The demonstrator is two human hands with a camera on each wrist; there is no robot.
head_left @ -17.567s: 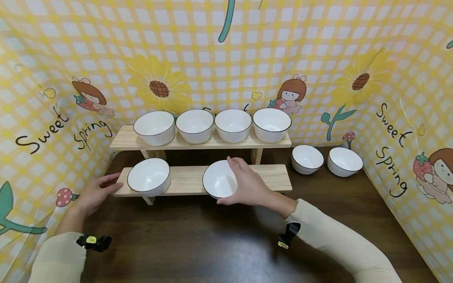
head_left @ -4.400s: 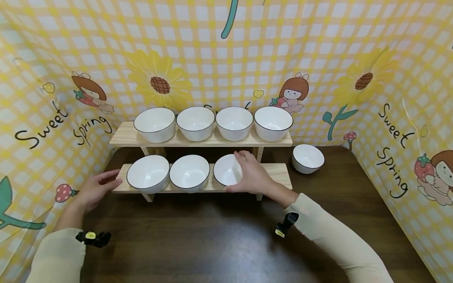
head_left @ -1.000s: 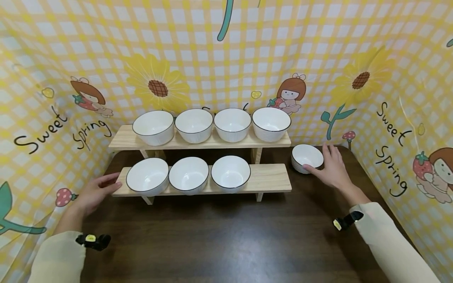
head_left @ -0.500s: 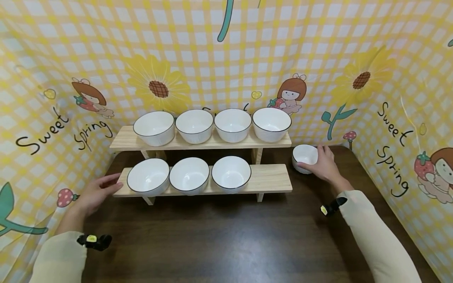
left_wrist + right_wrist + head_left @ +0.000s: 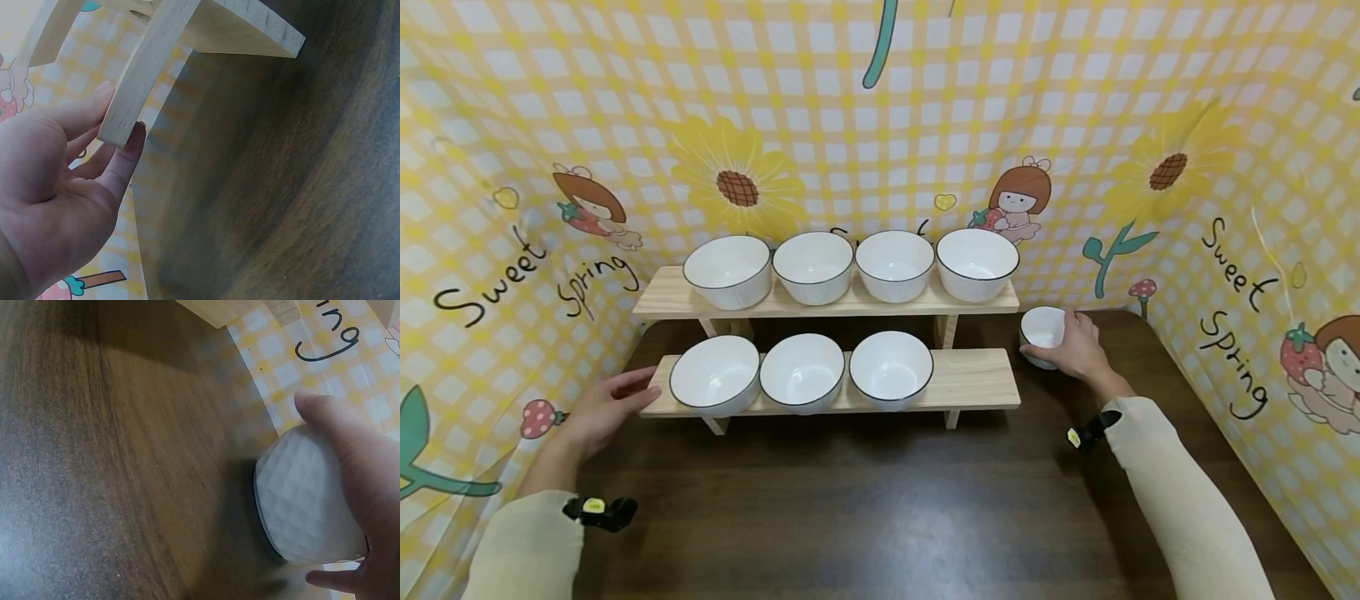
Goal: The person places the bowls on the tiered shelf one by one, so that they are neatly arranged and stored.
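My left hand (image 5: 607, 408) pinches the left end of the lower board of a wooden two-tier shelf (image 5: 973, 379). In the left wrist view the thumb lies on one side of the board end (image 5: 147, 75) and the fingertips on the other. My right hand (image 5: 1077, 346) holds a small white bowl (image 5: 1042, 329) at the far right, on the dark table beside the shelf. Its diamond-textured side (image 5: 306, 494) shows in the right wrist view, thumb and fingers spread around it. A row of three white bowls (image 5: 891, 371) with dark rims stands on the lower board.
Several larger white bowls (image 5: 977, 258) line the upper board (image 5: 658, 292) at the back. The lower board has bare wood right of its last bowl. Yellow checked cloth (image 5: 880, 150) encloses the brown table (image 5: 850, 508) on the back and both sides.
Since the oldest frame the lower board's row has grown to three bowls, and one bowl has left the table at right. Lately my right hand moved left around the remaining bowl. The left hand stays.
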